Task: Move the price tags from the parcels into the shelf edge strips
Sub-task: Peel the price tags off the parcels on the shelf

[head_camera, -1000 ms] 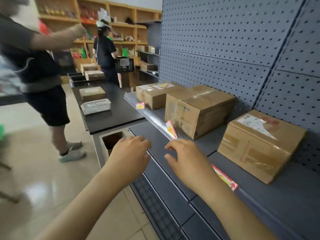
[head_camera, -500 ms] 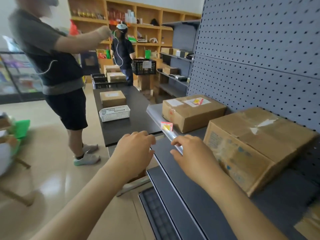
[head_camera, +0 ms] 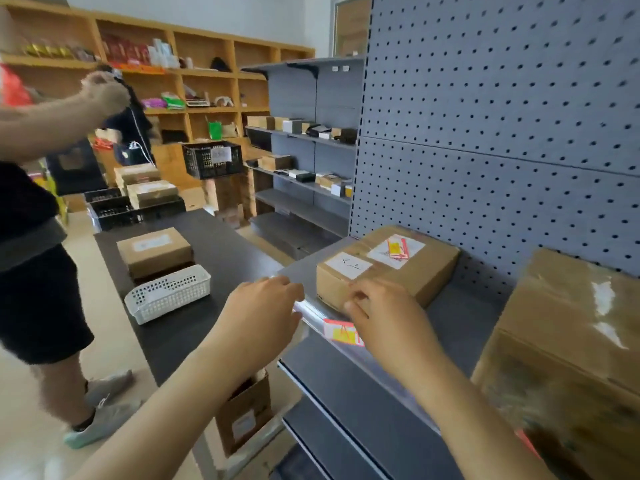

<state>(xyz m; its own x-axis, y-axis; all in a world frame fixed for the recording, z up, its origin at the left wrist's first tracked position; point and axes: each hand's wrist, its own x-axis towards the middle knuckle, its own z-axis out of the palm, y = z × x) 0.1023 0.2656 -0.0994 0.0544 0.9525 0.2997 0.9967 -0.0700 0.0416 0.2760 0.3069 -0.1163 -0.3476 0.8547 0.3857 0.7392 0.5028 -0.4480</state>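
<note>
A red and yellow price tag [head_camera: 341,332] sits in the clear shelf edge strip [head_camera: 311,311] at the front of the grey shelf. My right hand [head_camera: 388,320] hovers just right of it, its fingers loosely curled over the strip in front of a small parcel [head_camera: 426,275]. A second red price tag [head_camera: 398,247] lies on top of that parcel, on a white label. To the left, my left hand [head_camera: 263,313] rests its loosely curled fingers at the strip's left end and holds nothing. A larger parcel [head_camera: 571,341] stands at the right.
A dark table [head_camera: 221,251] to the left carries a white basket [head_camera: 168,294] and a brown box [head_camera: 154,251]. A person [head_camera: 34,258] stands beside it, arm raised. An open carton [head_camera: 244,414] sits under the table. Pegboard [head_camera: 502,133] backs the shelf.
My view and both hands have moved left along the shelf edge, from the middle parcel's tag to the tag in front of the leftmost parcel. Both hands keep the same pose.
</note>
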